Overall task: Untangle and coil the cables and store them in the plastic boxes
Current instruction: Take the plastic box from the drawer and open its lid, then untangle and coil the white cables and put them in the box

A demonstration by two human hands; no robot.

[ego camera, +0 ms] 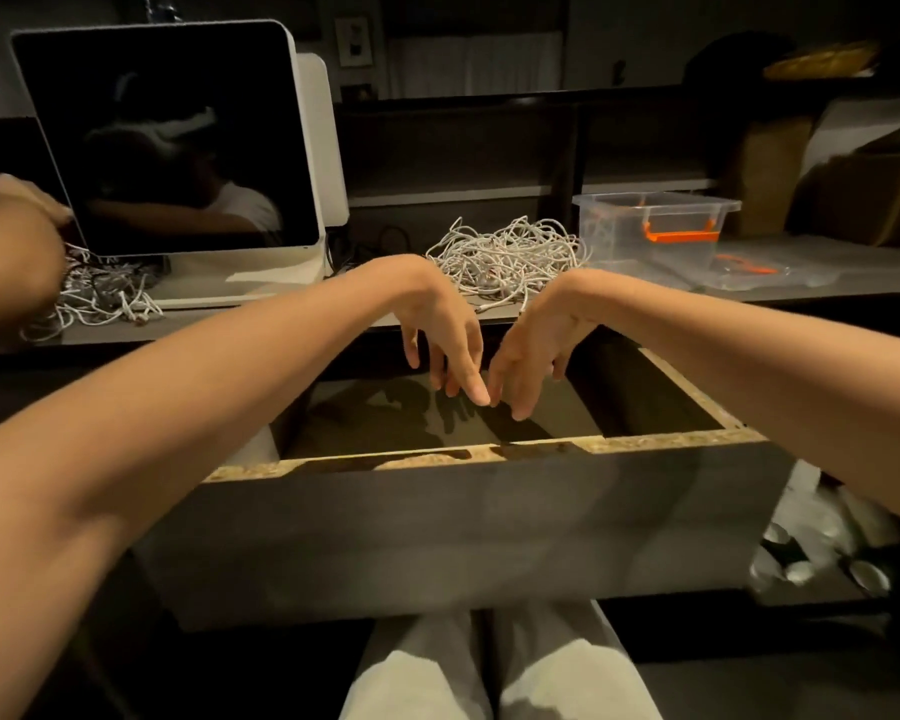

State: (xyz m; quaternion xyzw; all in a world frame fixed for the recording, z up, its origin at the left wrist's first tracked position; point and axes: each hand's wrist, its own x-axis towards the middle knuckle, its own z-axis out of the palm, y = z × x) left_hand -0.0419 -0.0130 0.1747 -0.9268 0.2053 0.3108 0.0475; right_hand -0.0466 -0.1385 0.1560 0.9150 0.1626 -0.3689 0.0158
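In the head view, both hands are hanging over an open drawer (489,449) in the middle of the frame. The left hand (440,330) is drooping from the wrist with its fingers straight and relaxed, grasping nothing. The right hand (536,350) is mirroring it, fingers loose and pointing down, also empty. Their fingertips are nearly meeting above the drawer floor.

The cables (507,257) are lying in a white tangled heap on the counter (827,283), just above the hands at centre frame. A second tangle (94,298) is sitting at the left edge, below a dark screen (167,137). The box (655,226), clear plastic with an orange latch, is standing just right of the central heap, and its lid (754,270) is lying flat beside it.

The cables are looking thin, light and limp, so they will likely snag on one another. Taking hold at a free plug end and drawing one strand out slowly seems the safest grip.
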